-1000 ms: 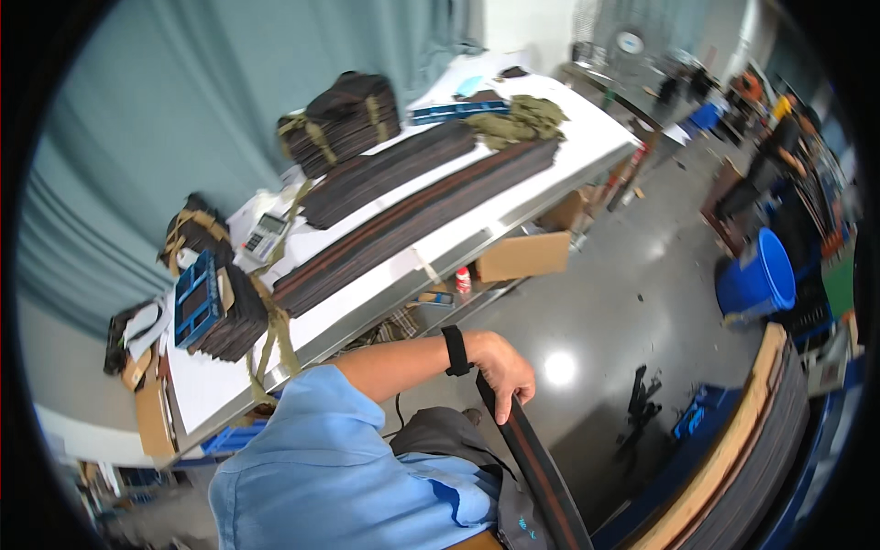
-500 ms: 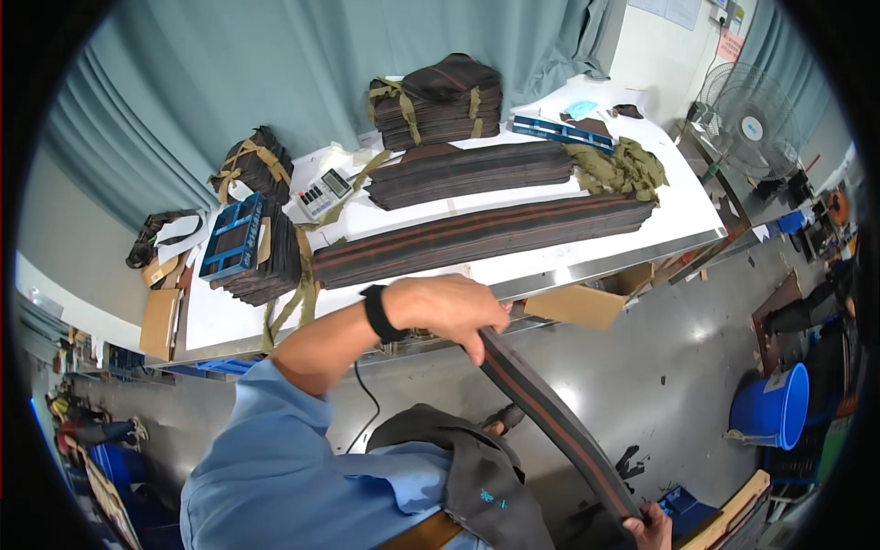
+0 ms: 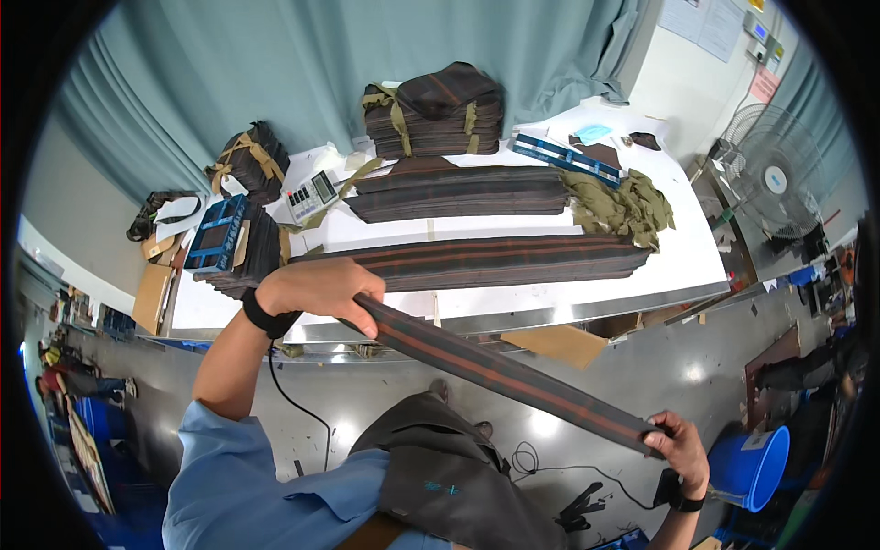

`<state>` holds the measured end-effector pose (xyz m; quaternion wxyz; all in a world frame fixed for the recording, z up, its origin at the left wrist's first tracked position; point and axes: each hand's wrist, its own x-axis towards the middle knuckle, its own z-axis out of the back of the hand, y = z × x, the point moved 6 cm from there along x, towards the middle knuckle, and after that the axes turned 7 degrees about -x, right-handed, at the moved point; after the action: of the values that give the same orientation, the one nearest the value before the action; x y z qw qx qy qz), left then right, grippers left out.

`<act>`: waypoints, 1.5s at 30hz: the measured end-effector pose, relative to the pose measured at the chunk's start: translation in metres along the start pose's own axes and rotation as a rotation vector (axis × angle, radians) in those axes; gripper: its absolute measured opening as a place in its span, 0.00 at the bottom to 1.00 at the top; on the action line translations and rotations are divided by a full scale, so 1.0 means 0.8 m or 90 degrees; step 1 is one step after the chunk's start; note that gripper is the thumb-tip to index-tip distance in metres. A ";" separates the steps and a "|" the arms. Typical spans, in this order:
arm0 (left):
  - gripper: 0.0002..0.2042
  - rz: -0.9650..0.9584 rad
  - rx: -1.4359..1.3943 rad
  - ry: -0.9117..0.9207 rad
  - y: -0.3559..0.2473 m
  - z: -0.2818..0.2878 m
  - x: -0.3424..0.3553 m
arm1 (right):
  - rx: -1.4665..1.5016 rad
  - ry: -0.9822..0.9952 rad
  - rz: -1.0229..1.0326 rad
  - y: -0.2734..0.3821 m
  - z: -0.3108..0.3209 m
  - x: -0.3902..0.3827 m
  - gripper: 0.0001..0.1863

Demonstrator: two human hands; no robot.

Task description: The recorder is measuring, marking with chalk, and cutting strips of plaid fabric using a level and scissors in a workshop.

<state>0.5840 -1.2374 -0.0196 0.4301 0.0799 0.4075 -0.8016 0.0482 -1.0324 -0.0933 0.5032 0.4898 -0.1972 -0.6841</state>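
Note:
A long, flat dark-grey strip (image 3: 504, 376) with reddish-brown stripes stretches between my hands, sloping down to the right. My left hand (image 3: 321, 289) grips its upper end at the front edge of the table, thumb along the near side. Its lower end is pinched between the thumb and fingers of my right hand (image 3: 680, 447), out over the floor. Just beyond the left hand lies a long stack of similar striped strips (image 3: 495, 266), its left end partly hidden by that hand. A shorter stack (image 3: 458, 194) rests behind it on the white table (image 3: 678, 261).
Olive cloth (image 3: 628, 203) lies crumpled at the stacks' right. Tied bundles (image 3: 435, 124), a calculator (image 3: 313, 195) and blue trays (image 3: 217, 236) occupy the back and left. A fan (image 3: 775, 174) stands right; a cardboard flap (image 3: 555, 346) juts below the table; a blue bucket (image 3: 761, 467) and cables are on the floor.
The strip has swung from steep to flatter. My left hand has moved left, and my right hand has risen and come further into view. Both keep their grip.

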 end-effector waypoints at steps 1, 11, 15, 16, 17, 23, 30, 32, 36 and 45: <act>0.20 0.015 -0.003 0.004 0.013 0.004 0.003 | 0.033 0.026 0.013 0.016 0.009 0.023 0.19; 0.19 0.105 -0.225 -0.080 0.158 0.104 0.064 | -0.157 0.014 0.097 0.185 0.058 0.263 0.20; 0.18 0.069 -0.339 -0.145 0.212 0.150 0.089 | -0.086 0.027 0.103 0.238 0.059 0.351 0.21; 0.18 0.074 -0.346 -0.145 0.224 0.152 0.094 | -0.104 0.017 0.131 0.251 0.057 0.374 0.21; 0.17 0.086 -0.352 -0.164 0.239 0.159 0.098 | -0.140 -0.018 0.153 0.263 0.057 0.398 0.22; 0.16 0.120 -0.482 -0.214 0.304 0.160 0.123 | -0.094 0.077 0.090 0.285 0.029 0.516 0.27; 0.15 0.175 -0.455 -0.323 0.336 0.190 0.122 | -0.132 0.111 0.095 0.307 0.014 0.610 0.28; 0.14 0.218 -0.437 -0.345 0.349 0.205 0.131 | -0.109 0.132 0.108 0.316 0.015 0.632 0.28; 0.14 0.250 -0.494 -0.375 0.368 0.208 0.147 | -0.091 0.152 0.100 0.315 0.009 0.661 0.26; 0.13 0.321 -0.580 -0.207 0.397 0.112 0.167 | -0.243 0.257 0.094 0.238 -0.037 0.662 0.30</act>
<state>0.7614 -1.4801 -0.2105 0.6577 -0.1437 0.6099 -0.4180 0.1608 -1.5718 -0.2107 0.6638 0.4971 0.0041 -0.5588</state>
